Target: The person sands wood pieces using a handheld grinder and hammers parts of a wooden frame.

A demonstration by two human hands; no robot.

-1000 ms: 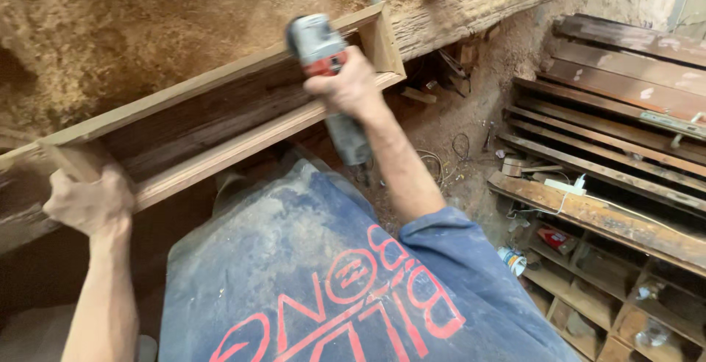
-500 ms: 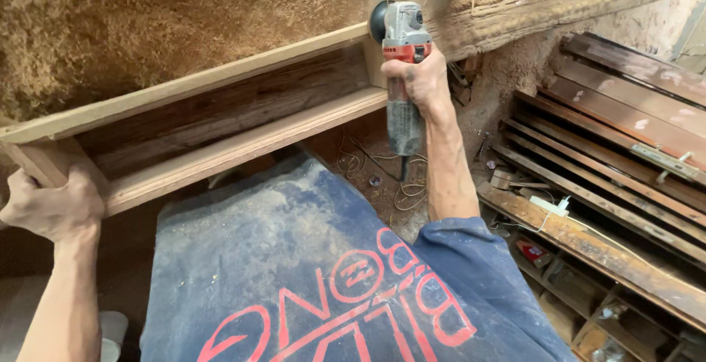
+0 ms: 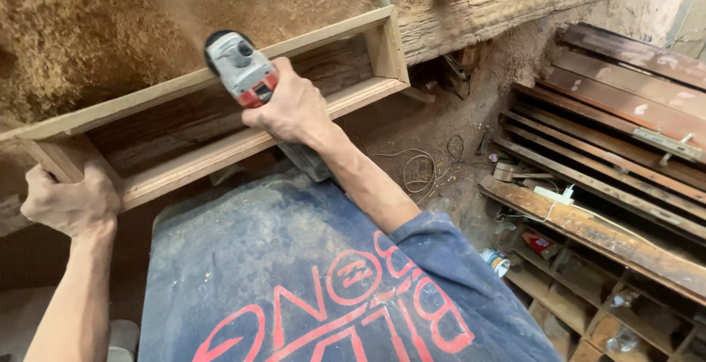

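While dust blurs the tool: scene below.
Right hand (image 3: 290, 108): fist wrapped round grey-red angle grinder (image 3: 243, 68).
Left hand (image 3: 70, 201): fingers clenched on wooden frame (image 3: 220, 148) corner.

Power tool (image 3: 241, 68): matt grey plastic head, glossy red plastic band, held in right hand (image 3: 293, 108). Frame (image 3: 220, 123): bare pale wood, sanded smooth on the rails, matt, unvarnished; gripped at the end by left hand (image 3: 70, 204). Sawdust (image 3: 88, 31): coarse, fibrous, tan, heaped. Beam (image 3: 515, 5): rough weathered wood, cracked, dusty. Planks (image 3: 625, 97): dark wood, worn, patchy old finish. Shirt (image 3: 309, 288): blue cloth, matt, dust-flecked, red print. Cable (image 3: 423, 167): thin, smooth, plastic-coated.
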